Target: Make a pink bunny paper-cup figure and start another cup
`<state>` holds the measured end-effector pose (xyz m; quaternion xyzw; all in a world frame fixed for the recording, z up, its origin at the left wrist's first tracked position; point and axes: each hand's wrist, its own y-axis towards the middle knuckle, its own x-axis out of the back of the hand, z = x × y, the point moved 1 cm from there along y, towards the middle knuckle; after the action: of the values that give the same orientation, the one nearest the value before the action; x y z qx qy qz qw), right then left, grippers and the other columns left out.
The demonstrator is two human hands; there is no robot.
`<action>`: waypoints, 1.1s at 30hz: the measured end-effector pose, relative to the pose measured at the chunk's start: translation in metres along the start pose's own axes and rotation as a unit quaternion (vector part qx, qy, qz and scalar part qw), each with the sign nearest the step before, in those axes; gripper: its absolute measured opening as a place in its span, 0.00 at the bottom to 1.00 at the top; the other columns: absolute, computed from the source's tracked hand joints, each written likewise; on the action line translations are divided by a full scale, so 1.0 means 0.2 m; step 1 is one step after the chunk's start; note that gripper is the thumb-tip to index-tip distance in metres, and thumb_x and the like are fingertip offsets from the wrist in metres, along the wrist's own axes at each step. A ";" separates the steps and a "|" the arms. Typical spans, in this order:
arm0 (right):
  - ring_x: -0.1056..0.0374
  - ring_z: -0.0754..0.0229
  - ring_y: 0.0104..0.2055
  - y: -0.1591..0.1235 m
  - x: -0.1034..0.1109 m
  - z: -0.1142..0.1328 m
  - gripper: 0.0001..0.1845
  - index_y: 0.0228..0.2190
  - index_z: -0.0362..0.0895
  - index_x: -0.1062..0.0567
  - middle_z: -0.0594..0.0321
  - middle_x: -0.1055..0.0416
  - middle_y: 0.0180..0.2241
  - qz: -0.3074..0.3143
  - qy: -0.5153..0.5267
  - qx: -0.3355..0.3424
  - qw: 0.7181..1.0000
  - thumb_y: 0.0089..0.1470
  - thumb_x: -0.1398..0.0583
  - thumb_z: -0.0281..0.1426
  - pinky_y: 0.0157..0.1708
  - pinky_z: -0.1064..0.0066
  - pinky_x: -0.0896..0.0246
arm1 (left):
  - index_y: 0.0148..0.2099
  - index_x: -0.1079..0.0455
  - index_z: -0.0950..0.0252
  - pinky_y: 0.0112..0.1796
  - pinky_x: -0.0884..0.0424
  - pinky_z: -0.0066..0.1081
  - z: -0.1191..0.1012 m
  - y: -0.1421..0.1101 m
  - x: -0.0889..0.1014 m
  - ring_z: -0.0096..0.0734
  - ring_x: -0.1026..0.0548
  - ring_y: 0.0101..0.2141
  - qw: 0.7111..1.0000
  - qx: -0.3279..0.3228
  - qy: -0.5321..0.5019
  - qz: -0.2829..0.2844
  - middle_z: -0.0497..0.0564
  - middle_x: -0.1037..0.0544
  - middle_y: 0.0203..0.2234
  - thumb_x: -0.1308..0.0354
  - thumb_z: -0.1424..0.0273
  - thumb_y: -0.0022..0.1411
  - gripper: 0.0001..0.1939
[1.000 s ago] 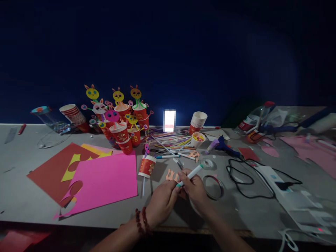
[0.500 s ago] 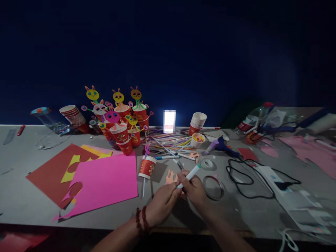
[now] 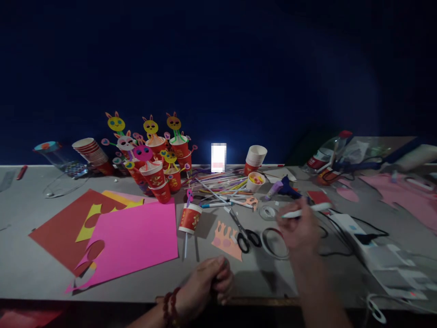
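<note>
Marker [image 3: 320, 207] is held right of the scissors [image 3: 243, 228]. From left: pink sheet [image 3: 139, 237] flat on table [image 3: 20, 259]; left hand [image 3: 210, 279] curled together, contents cannot be determined; scissors beside peach paper [image 3: 226, 247]; right hand [image 3: 303, 230] clamped around the marker, near small tape roll [image 3: 261, 212].

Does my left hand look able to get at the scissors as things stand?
Probably yes: the scissors lie uncovered just beyond the curled left hand, and the right hand, holding a marker, is off to the right.

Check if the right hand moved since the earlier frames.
Yes, rightward: the right hand was below-left of the clear tape roll; now it is to its right.
</note>
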<state>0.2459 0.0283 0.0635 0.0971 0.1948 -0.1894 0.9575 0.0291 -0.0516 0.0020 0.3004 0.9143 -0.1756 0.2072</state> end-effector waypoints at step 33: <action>0.35 0.63 0.26 -0.27 -0.01 -0.41 0.02 0.31 0.46 0.31 0.68 0.32 0.25 0.338 -0.323 0.002 0.884 0.55 0.41 0.31 0.27 0.73 0.41 | 0.60 0.37 0.71 0.56 0.34 0.42 0.02 -0.03 0.21 0.46 0.34 0.56 0.557 -0.129 0.820 -0.019 0.62 0.30 0.57 0.46 0.69 0.65 0.23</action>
<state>0.1961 0.0008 -0.0154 0.0923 -0.1703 0.1242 0.9732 -0.0034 -0.0384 -0.0209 0.2676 0.7074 0.2625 -0.5993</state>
